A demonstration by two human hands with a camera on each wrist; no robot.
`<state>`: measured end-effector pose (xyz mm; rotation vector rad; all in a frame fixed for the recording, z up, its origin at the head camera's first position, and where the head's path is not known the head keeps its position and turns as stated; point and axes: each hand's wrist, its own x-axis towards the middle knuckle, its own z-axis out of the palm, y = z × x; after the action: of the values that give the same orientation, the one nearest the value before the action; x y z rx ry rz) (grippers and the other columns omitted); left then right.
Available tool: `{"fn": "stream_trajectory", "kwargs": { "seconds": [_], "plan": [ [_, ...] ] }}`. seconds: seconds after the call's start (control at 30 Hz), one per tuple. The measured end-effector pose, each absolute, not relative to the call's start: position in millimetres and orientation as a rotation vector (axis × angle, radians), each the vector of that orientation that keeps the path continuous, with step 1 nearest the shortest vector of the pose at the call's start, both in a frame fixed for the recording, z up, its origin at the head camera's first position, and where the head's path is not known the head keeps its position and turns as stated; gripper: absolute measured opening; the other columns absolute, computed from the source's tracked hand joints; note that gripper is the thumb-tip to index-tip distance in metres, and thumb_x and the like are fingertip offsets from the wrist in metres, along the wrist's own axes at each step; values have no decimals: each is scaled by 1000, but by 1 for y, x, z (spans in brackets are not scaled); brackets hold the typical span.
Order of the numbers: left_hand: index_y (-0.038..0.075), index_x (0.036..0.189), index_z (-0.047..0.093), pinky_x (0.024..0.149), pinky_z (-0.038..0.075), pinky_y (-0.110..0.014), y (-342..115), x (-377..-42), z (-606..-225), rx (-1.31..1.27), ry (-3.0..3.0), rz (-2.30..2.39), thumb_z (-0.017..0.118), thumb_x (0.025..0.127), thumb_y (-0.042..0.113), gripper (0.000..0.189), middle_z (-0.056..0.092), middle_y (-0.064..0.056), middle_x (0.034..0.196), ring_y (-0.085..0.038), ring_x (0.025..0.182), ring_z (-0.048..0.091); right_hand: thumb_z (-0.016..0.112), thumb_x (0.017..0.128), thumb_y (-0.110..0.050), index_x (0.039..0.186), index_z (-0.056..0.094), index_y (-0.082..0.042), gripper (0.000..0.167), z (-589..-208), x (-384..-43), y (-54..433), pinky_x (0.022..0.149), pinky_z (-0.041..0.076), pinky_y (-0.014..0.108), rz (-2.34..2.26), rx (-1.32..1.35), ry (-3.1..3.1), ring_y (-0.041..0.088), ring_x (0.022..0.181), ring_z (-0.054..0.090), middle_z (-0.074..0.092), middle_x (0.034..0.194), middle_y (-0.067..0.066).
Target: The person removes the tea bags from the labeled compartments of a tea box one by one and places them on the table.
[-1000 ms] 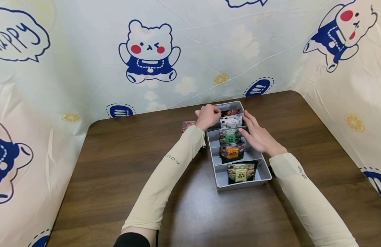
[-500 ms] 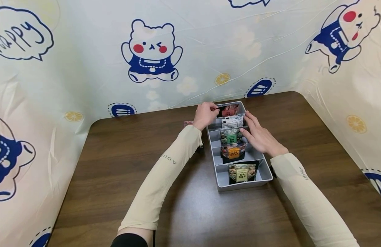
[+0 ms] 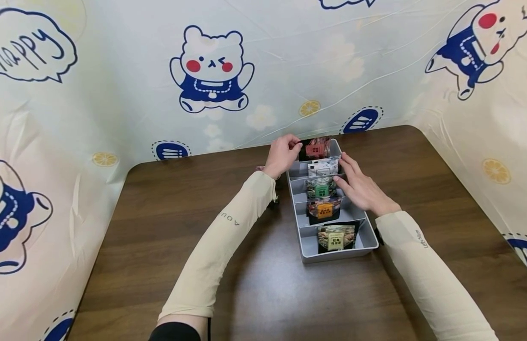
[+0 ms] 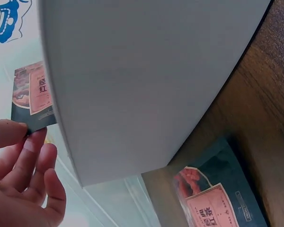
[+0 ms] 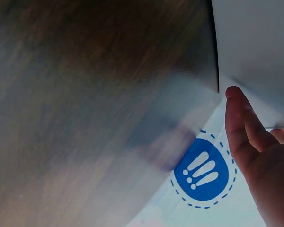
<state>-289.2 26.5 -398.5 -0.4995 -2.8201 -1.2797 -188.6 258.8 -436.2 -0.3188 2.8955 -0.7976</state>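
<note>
At the far end of the grey divided tray (image 3: pixel 304 258), my left hand (image 3: pixel 282 155) pinches a lower corner of a black tea packet with a red label (image 3: pixel 315 150). The left wrist view shows thumb and fingertips on that packet (image 4: pixel 32 94), which stands partly above the tray wall (image 4: pixel 146 94). My right hand (image 3: pixel 362 188) rests on the tray's right rim with its fingers extended. The right wrist view has its fingertips against the outer wall (image 5: pixel 260 52). White (image 3: pixel 323 167), green (image 3: pixel 321 188), orange (image 3: pixel 324 210) and yellow-green (image 3: pixel 337 238) labelled packets sit in the other compartments.
A second red-labelled packet (image 4: pixel 210 203) lies on the wooden table (image 3: pixel 182 213) left of the tray, mostly hidden by my left hand in the head view. A printed curtain (image 3: pixel 272 71) hangs behind the table's far edge.
My left hand has moved slightly up and away, and the red-labelled packet has risen higher at the far compartment. The right hand keeps its place on the tray's rim.
</note>
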Motion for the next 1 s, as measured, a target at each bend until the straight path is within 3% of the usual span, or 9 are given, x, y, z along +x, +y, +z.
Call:
{"fn": "stream_trajectory", "kwargs": {
  "seconds": [0.53, 1.0],
  "plan": [
    [11, 109, 66, 77, 47, -30, 6, -287, -378, -454, -2689, -1492, 57, 98, 24, 19, 66, -4, 96, -16, 82, 57, 25, 101, -54, 156, 8, -9, 73, -437, -190, 258, 108, 27, 63, -800, -308, 2883, 41, 144, 24, -10, 164, 1],
    [11, 108, 67, 77, 44, -27, -23, -282, -358, -398, -2626, -1577, 59, 97, 25, 20, 65, -3, 94, -15, 84, 56, 26, 102, -53, 156, 9, -8, 72, -436, -189, 258, 107, 28, 63, -812, -339, 2891, 42, 143, 25, -7, 164, 3]
  ]
}}
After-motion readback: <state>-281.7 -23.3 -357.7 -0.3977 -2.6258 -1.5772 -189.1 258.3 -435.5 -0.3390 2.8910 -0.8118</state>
